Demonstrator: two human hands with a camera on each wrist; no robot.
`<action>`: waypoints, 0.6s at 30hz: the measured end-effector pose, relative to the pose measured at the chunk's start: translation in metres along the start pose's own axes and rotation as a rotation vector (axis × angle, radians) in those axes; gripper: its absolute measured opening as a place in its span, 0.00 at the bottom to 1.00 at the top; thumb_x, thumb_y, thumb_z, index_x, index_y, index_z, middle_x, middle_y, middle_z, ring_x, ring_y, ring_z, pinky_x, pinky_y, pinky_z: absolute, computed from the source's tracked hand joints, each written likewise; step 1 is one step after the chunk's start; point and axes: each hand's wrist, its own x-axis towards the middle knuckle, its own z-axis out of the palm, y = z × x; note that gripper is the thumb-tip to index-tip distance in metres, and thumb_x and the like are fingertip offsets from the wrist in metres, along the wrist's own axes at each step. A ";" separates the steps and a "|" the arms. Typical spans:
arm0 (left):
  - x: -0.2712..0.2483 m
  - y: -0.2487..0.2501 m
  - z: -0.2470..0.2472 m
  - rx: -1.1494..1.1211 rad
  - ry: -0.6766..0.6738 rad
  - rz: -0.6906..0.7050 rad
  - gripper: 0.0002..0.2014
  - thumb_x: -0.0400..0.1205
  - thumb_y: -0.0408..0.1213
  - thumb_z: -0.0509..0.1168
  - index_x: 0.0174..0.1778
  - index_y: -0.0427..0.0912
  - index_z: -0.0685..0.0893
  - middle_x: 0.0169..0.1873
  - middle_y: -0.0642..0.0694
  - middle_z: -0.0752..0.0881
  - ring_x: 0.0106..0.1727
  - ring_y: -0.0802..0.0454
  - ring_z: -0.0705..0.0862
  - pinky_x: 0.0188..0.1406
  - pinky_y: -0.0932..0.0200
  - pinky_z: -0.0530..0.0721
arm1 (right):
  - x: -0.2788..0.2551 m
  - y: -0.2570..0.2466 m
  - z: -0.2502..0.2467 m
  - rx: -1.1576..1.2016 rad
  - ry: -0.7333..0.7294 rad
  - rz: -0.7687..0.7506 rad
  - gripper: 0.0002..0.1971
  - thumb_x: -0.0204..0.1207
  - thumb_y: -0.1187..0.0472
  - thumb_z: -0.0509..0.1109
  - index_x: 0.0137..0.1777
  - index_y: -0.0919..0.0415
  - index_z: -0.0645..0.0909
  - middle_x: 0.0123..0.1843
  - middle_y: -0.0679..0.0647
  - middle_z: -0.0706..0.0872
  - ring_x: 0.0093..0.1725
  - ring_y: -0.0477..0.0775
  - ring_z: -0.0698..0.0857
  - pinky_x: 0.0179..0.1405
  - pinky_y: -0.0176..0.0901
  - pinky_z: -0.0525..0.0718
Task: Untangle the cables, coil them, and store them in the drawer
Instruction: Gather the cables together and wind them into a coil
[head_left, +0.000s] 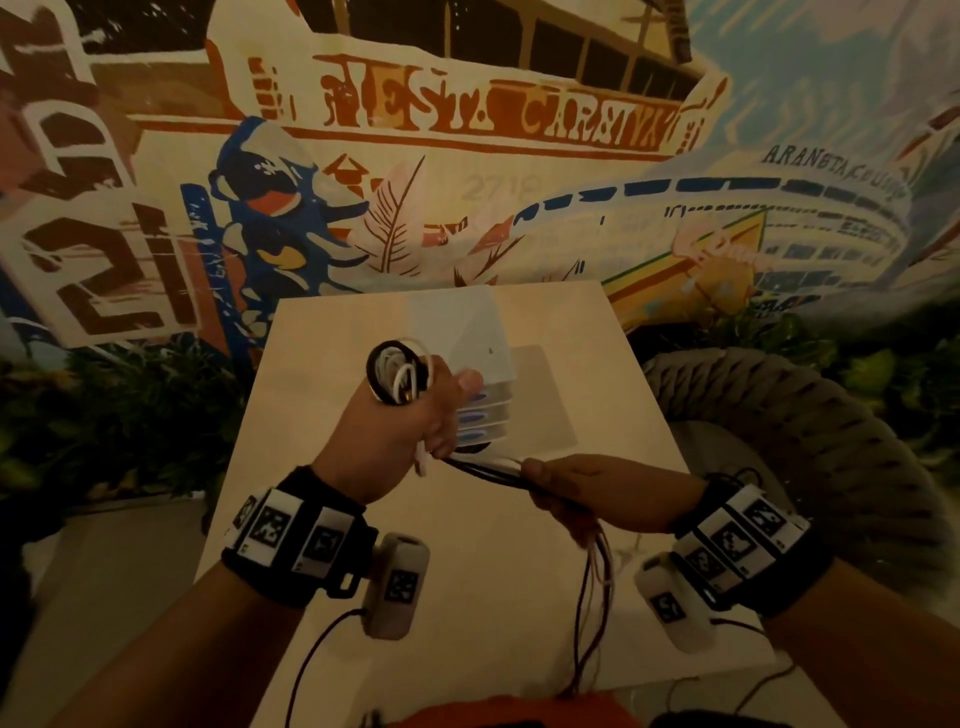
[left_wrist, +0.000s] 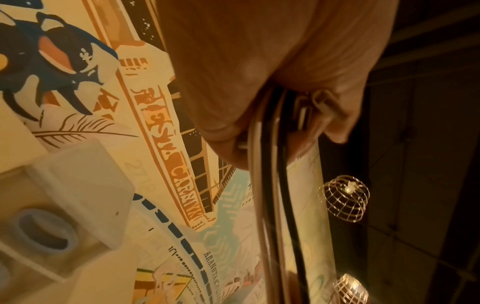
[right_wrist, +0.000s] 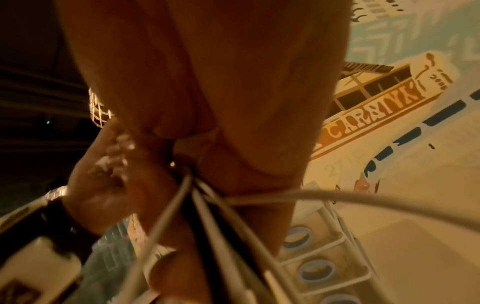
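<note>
My left hand (head_left: 415, 415) holds a small coil of black and white cables (head_left: 399, 371) above the table, fingers curled round it; a white plug end (head_left: 423, 462) sticks out below the fist. From there a bundle of black and white cables (head_left: 485, 467) runs right into my right hand (head_left: 566, 493), which grips it. Thin loose ends (head_left: 597, 582) hang down from the right fist toward the table's near edge. The left wrist view shows the cables (left_wrist: 270, 185) leaving my fist. In the right wrist view the strands (right_wrist: 207, 216) fan out under my fingers. A white drawer unit (head_left: 467, 332) with blue-ringed pulls stands just behind my left hand.
The drawer unit sits on a pale wooden table (head_left: 467, 597) against a painted mural wall. A woven grey chair (head_left: 805, 415) stands at the right. Dark foliage (head_left: 119, 415) lies left of the table. Its drawers (right_wrist: 315, 271) look closed.
</note>
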 end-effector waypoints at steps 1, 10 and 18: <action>0.000 0.000 -0.002 0.099 -0.015 0.031 0.21 0.77 0.46 0.76 0.25 0.45 0.73 0.19 0.42 0.68 0.20 0.44 0.69 0.25 0.52 0.75 | 0.000 0.000 0.000 0.001 0.018 0.004 0.28 0.76 0.26 0.56 0.37 0.52 0.73 0.28 0.47 0.71 0.27 0.48 0.71 0.37 0.48 0.80; -0.003 0.005 -0.009 0.747 -0.162 0.011 0.15 0.83 0.45 0.72 0.65 0.60 0.86 0.60 0.65 0.88 0.62 0.67 0.85 0.63 0.60 0.85 | 0.004 -0.010 0.002 0.074 0.132 -0.025 0.26 0.86 0.37 0.56 0.54 0.58 0.86 0.28 0.52 0.64 0.25 0.49 0.60 0.22 0.41 0.63; -0.001 -0.006 -0.020 1.330 -0.360 0.185 0.29 0.83 0.41 0.70 0.80 0.63 0.73 0.75 0.53 0.81 0.74 0.51 0.79 0.73 0.49 0.80 | 0.011 -0.025 -0.003 0.095 0.202 -0.037 0.24 0.90 0.42 0.54 0.46 0.60 0.81 0.25 0.48 0.66 0.22 0.48 0.59 0.22 0.41 0.60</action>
